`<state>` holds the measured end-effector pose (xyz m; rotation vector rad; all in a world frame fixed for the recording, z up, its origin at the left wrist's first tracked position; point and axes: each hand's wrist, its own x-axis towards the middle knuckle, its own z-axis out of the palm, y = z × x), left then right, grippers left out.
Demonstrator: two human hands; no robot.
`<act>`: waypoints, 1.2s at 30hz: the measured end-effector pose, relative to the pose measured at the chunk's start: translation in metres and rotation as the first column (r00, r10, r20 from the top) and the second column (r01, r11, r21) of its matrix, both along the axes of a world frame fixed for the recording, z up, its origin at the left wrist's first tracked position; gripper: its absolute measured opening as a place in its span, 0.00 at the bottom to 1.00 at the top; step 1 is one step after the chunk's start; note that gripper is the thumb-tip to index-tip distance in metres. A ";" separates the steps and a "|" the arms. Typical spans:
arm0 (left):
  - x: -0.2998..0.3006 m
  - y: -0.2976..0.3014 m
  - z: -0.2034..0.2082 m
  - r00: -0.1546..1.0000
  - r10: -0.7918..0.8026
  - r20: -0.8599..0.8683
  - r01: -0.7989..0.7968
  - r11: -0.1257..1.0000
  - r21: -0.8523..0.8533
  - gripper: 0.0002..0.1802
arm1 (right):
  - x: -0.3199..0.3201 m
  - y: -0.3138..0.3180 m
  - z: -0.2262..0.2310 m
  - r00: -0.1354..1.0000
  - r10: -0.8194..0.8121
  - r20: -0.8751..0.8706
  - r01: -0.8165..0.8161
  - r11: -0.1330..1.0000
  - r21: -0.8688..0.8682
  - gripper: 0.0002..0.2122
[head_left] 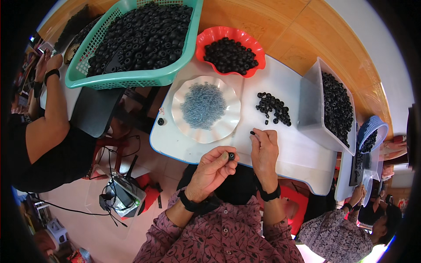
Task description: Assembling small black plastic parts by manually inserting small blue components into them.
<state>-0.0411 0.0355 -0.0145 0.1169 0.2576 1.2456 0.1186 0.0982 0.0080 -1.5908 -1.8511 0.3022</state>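
Two hands work close together at the near edge of the white surface [280, 83]. The left hand [213, 171] is raised off it, fingers pinched narrowly around a small black ring [231, 155]. The right hand [264, 151] rests on the surface, its fingertips closed on a tiny black piece [252, 132].

Held in the air and only by the fingertips, the ring could slip, and it looks likely to drop past the edge into the lap or onto the floor. The tiny piece lies near that same edge, so a nudge might roll it off.

Farther out, a loose pile of black rings [274, 108] sits beside the white scalloped plate [184, 120] of grey bits; a careless sweep of the right hand could scatter either, or mix them.
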 end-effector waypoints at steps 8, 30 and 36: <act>-0.002 0.001 0.002 0.985 0.037 -0.169 -0.033 0.999 0.030 0.12 | 0.002 -0.008 0.008 0.979 -0.010 -0.205 -0.013 0.994 -0.110 0.05; 0.013 -0.003 0.016 0.725 0.178 -0.665 -0.036 0.974 0.222 0.12 | -0.003 -0.044 0.041 0.862 0.123 -0.492 -0.250 0.947 -0.201 0.08; 0.015 -0.002 0.023 0.710 0.198 -0.676 -0.045 0.971 0.237 0.12 | -0.004 -0.048 0.038 0.824 0.032 -0.565 -0.209 0.945 -0.251 0.08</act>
